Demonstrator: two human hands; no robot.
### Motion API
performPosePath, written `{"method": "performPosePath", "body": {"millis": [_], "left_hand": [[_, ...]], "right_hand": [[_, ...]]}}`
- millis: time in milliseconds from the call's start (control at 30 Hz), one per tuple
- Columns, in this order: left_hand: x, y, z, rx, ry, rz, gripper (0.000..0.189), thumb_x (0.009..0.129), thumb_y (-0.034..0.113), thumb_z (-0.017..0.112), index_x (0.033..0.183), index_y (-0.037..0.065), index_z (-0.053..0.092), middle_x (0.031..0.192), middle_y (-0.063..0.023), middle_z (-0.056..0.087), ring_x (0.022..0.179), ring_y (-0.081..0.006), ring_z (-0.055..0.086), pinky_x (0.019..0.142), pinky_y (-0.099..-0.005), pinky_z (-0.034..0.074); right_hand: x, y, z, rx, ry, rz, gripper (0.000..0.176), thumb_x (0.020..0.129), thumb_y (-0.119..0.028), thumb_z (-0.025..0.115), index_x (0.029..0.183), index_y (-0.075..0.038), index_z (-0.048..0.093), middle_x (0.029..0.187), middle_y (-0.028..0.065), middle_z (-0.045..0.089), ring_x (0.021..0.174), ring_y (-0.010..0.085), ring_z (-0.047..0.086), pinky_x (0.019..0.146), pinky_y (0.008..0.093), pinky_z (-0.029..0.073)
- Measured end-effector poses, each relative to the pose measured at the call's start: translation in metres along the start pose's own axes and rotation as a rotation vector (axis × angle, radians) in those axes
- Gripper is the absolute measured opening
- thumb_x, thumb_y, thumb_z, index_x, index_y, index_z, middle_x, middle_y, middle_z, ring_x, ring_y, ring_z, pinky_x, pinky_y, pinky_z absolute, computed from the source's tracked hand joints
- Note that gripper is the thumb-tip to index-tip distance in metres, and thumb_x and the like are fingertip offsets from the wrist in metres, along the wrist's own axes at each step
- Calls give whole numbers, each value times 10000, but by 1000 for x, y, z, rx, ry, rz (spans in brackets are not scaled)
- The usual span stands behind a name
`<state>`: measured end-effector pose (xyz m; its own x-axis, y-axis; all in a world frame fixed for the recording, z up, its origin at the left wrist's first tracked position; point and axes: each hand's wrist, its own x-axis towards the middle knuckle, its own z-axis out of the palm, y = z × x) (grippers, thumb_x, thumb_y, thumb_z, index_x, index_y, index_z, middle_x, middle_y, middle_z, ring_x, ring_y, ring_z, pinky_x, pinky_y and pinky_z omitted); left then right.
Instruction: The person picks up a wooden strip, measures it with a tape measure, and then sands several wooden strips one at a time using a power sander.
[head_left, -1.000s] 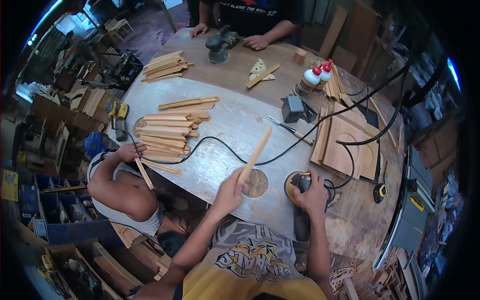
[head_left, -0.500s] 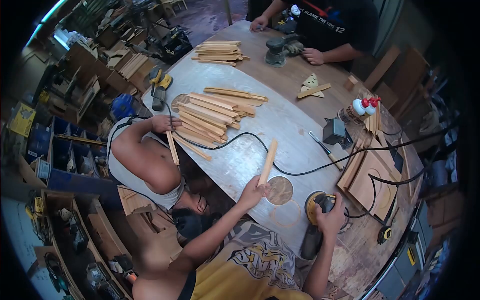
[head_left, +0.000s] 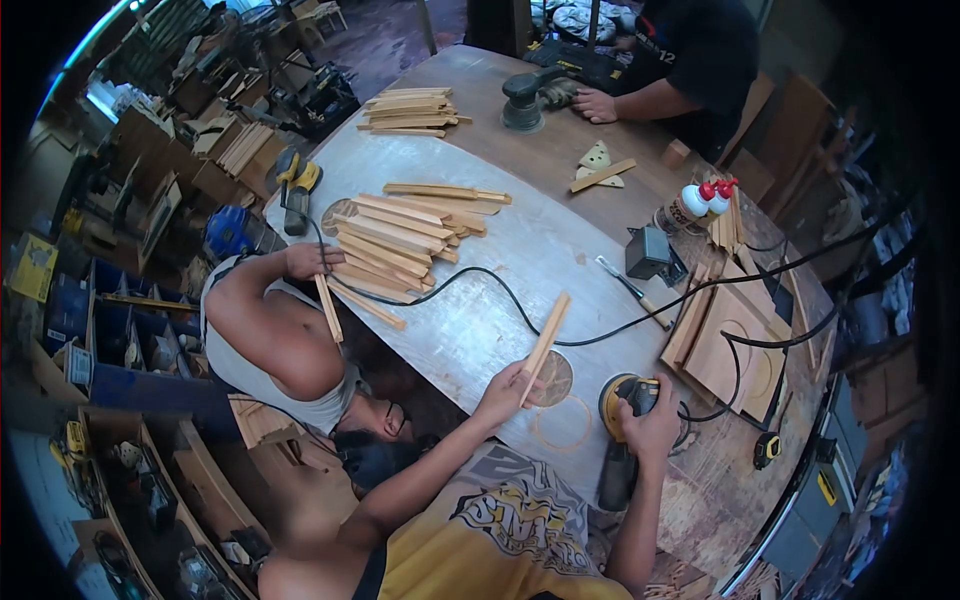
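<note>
My left hand [head_left: 512, 395] is closed round the lower end of a narrow wooden strip [head_left: 546, 340], which tilts up and to the right above the table. In my right hand [head_left: 648, 425] is a yellow and black orbital sander [head_left: 618, 405], gripped over its top and held near the table's edge. Between my hands a round disc [head_left: 551, 378] lies on the pale tabletop [head_left: 500, 345], with a tan ring mark [head_left: 562, 424] just below it. A pile of wooden strips [head_left: 395, 240] rests farther left.
Black cord [head_left: 600, 340] crosses the tabletop. Glue bottles [head_left: 690, 205], a dark box [head_left: 648, 252], a chisel [head_left: 635, 290] and wood panels [head_left: 725, 350] stand or lie on the right. A co-worker [head_left: 280, 330] leans in at left; another person [head_left: 690, 80] is across the table near a second sander [head_left: 522, 105].
The view has shifted slightly, moving the table contents left. The strip in my left hand tilts more to the right. The person across the table has leaned away, with one hand off the tabletop.
</note>
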<state>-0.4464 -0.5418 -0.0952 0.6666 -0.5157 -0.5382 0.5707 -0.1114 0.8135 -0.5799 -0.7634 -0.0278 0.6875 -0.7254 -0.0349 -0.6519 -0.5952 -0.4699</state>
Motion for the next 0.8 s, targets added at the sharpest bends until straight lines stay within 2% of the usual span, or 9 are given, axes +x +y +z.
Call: {"method": "performPosePath", "body": {"millis": [67, 100, 133, 167, 233, 367, 433, 533, 800], "left_hand": [[-5, 1, 3, -28, 28, 19, 380, 1078, 216, 384, 1425, 66, 421, 1026, -87, 648, 676, -102, 574, 610, -239, 494], [-4, 4, 3, -80, 44, 5, 370, 1079, 221, 382, 1416, 76, 424, 976, -76, 632, 623, -95, 542, 545, -229, 455], [-6, 4, 3, -136, 61, -14, 359, 1080, 226, 379, 1407, 86, 426, 927, -66, 616, 569, -87, 509, 479, -219, 416], [-7, 4, 3, -149, 74, -16, 359, 1080, 226, 379, 1407, 86, 426, 927, -66, 616, 569, -87, 509, 479, -219, 416], [-6, 6, 1, -295, 129, -29, 311, 1073, 234, 406, 1337, 78, 454, 852, -39, 562, 511, -72, 448, 406, -216, 331], [-4, 3, -9, -308, 221, 11, 263, 1061, 228, 439, 1257, 58, 484, 828, -24, 535, 506, -66, 444, 401, -215, 320], [-10, 4, -11, -315, 201, 20, 237, 1036, 201, 478, 1205, 39, 507, 831, -19, 534, 497, -65, 438, 402, -221, 321], [-14, -2, -16, -326, 217, 32, 215, 1012, 170, 498, 1168, 27, 536, 830, -15, 533, 492, -64, 441, 402, -225, 323], [-24, -11, -23, -280, 243, 33, 210, 1007, 179, 512, 1148, 30, 559, 826, -12, 529, 503, -64, 459, 404, -229, 328]], "right_hand": [[-2, 2, 2, -9, 18, -21, 686, 681, -335, 771, 1291, -151, 516, 1078, 203, 565, 948, 429, 626, 799, 499, 515], [-1, 2, 4, -11, 45, -39, 696, 665, -342, 777, 1285, -148, 528, 1053, 203, 559, 919, 426, 627, 770, 496, 521], [-2, 3, 5, -16, 32, -48, 696, 665, -342, 777, 1285, -148, 528, 1053, 203, 559, 919, 426, 627, 770, 496, 521], [-2, 3, 5, -17, 37, -41, 704, 668, -345, 777, 1295, -153, 522, 1069, 202, 561, 932, 426, 626, 784, 495, 518], [1, 2, 6, -25, 32, -63, 712, 671, -347, 776, 1306, -158, 517, 1086, 201, 562, 944, 426, 625, 798, 494, 514], [-1, 1, 8, -52, 12, -44, 735, 686, -363, 774, 1336, -165, 493, 1130, 192, 568, 994, 424, 620, 842, 493, 501], [-2, -4, 3, -52, -19, -16, 740, 693, -372, 775, 1341, -159, 488, 1134, 186, 570, 1026, 420, 614, 856, 486, 495], [0, 4, 8, -67, 4, -74, 738, 694, -372, 776, 1338, -155, 489, 1130, 187, 568, 1022, 422, 613, 859, 484, 493], [-1, 3, 7, -63, 0, -91, 736, 696, -373, 775, 1336, -155, 485, 1119, 181, 563, 1016, 420, 611, 854, 483, 492]]}}
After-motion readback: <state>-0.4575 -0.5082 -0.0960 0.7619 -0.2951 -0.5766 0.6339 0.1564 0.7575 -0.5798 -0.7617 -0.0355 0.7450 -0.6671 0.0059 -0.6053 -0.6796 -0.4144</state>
